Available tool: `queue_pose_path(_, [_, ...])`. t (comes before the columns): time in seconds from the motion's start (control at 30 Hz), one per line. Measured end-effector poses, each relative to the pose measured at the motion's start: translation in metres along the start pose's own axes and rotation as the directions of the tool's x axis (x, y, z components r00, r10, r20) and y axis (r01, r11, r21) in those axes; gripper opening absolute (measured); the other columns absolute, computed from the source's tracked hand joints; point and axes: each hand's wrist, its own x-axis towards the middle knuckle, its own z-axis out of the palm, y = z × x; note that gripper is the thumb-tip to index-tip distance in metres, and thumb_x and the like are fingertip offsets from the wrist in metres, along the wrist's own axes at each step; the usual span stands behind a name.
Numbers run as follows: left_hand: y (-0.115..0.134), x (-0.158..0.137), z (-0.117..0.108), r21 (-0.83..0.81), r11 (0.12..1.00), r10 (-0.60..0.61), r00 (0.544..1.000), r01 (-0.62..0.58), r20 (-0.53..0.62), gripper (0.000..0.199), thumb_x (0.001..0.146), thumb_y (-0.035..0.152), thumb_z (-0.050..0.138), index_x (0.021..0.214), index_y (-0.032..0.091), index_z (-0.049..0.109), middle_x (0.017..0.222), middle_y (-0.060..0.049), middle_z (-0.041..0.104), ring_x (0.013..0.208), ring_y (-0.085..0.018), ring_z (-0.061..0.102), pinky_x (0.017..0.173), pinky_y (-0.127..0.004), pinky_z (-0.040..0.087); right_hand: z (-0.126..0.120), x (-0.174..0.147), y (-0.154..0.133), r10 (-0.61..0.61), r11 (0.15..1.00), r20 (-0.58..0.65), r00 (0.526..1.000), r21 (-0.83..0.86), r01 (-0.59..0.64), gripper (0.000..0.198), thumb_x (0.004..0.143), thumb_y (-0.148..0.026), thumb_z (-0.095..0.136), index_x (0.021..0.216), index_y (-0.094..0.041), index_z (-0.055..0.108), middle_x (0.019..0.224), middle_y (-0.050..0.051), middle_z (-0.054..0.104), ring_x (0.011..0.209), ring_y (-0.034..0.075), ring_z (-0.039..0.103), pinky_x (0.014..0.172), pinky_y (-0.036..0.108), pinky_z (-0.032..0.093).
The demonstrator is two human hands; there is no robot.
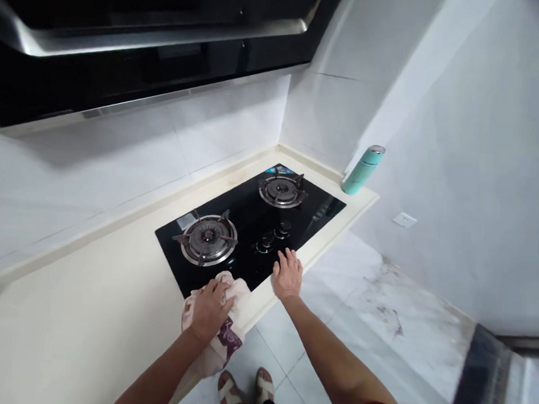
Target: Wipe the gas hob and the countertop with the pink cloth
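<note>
My left hand (213, 309) is curled over a pale cloth (238, 291) with a purple patterned band, pressing it at the near-left corner of the black gas cooktop (243, 240). Part of the cloth drapes over the counter's front edge. My right hand (288, 275) lies open, fingers spread, on the front rim of the counter, its fingertips reaching the cooktop glass. Just beyond those fingertips are two control knobs (267, 241). One burner (208, 238) sits at the left, the other (282, 189) farther back at the right.
Overhead hangs a black range hood (160, 53) with a metal strip. A turquoise thermos (361, 171) stands at the far right end of the cream counter (101, 301). Walls close in the back and right; a socket (404, 220) is on the right wall.
</note>
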Motion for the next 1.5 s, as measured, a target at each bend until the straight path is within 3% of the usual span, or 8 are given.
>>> queue_pose_path(0.2, [0.048,0.088,0.011,-0.071,0.990,0.113,0.990,-0.120,-0.090,0.041,0.089,0.034,0.060,0.130,0.031,0.060,0.139,-0.012,0.053,0.127,-0.033,0.046,0.097,-0.049,0.039,-0.001,0.002,0.005,-0.031,0.999,-0.017,0.999,-0.018,0.031,0.044,0.092,-0.020,0.040,0.132,-0.017,0.059,0.149,0.011,0.048,0.146,0.026,0.031,0.118,0.047,0.023])
queue_pose_path(0.37, [0.063,0.095,0.039,-0.049,0.982,0.183,0.983,-0.182,0.020,0.039,0.091,0.038,0.057,0.128,0.032,0.062,0.145,-0.010,0.052,0.134,-0.038,0.037,0.104,-0.062,0.027,-0.005,0.002,0.008,-0.060,0.998,0.012,0.998,-0.034,0.060,0.050,0.087,-0.018,0.043,0.134,-0.017,0.056,0.151,0.011,0.046,0.147,0.026,0.029,0.118,0.046,0.022])
queue_pose_path(0.6, [0.008,-0.024,0.021,0.013,0.982,0.187,0.980,-0.188,0.059,0.025,0.083,0.040,0.065,0.105,0.031,0.071,0.113,-0.009,0.065,0.106,-0.030,0.055,0.091,-0.051,0.037,-0.002,0.002,0.005,-0.022,0.999,-0.032,0.999,-0.028,0.021,0.043,0.093,-0.021,0.037,0.130,-0.017,0.059,0.148,0.011,0.050,0.146,0.025,0.031,0.117,0.046,0.024])
queue_pose_path(0.93, [-0.144,-0.197,-0.042,0.197,0.974,-0.141,0.978,0.109,0.156,0.029,0.079,0.045,0.059,0.103,0.036,0.072,0.109,-0.010,0.072,0.109,-0.035,0.063,0.081,-0.049,0.051,0.000,-0.001,0.006,-0.007,1.000,-0.043,0.999,-0.022,0.006,0.042,0.093,-0.024,0.038,0.129,-0.018,0.060,0.148,0.011,0.050,0.145,0.026,0.031,0.117,0.048,0.026])
queue_pose_path(1.1, [-0.192,-0.193,-0.103,0.106,0.801,-0.588,0.808,0.589,-0.046,0.041,0.087,0.056,0.043,0.088,0.025,0.071,0.079,-0.007,0.073,0.072,-0.027,0.068,0.061,-0.037,0.052,0.002,-0.002,0.008,-0.004,1.000,-0.046,0.999,-0.013,0.004,0.042,0.093,-0.025,0.038,0.129,-0.019,0.060,0.147,0.011,0.050,0.144,0.027,0.032,0.116,0.049,0.026])
queue_pose_path(1.23, [-0.156,-0.125,-0.130,-0.238,0.705,-0.702,0.705,0.668,-0.102,0.048,0.090,0.061,0.040,0.081,0.022,0.067,0.069,-0.002,0.069,0.067,-0.022,0.065,0.060,-0.031,0.051,0.002,-0.002,0.008,0.004,1.000,-0.054,0.999,-0.019,-0.005,0.041,0.093,-0.026,0.039,0.128,-0.019,0.060,0.147,0.010,0.050,0.144,0.027,0.033,0.117,0.048,0.026])
queue_pose_path(1.37, [-0.068,-0.033,-0.105,-0.497,0.819,-0.436,0.875,0.288,-0.211,0.042,0.093,0.057,0.044,0.094,0.021,0.066,0.089,-0.004,0.069,0.083,-0.020,0.064,0.074,-0.033,0.052,0.002,-0.001,0.009,0.016,1.000,-0.037,0.999,-0.015,-0.017,0.042,0.092,-0.025,0.040,0.129,-0.020,0.060,0.146,0.010,0.050,0.144,0.027,0.032,0.116,0.048,0.025])
queue_pose_path(1.5, [0.023,0.012,-0.032,-0.346,0.935,0.021,0.988,-0.074,-0.155,0.031,0.092,0.050,0.055,0.096,0.022,0.069,0.111,-0.011,0.064,0.109,-0.025,0.056,0.096,-0.045,0.044,0.003,0.000,0.014,0.010,1.000,-0.019,1.000,-0.028,-0.011,0.042,0.092,-0.025,0.039,0.128,-0.018,0.059,0.148,0.011,0.049,0.144,0.027,0.031,0.116,0.047,0.025])
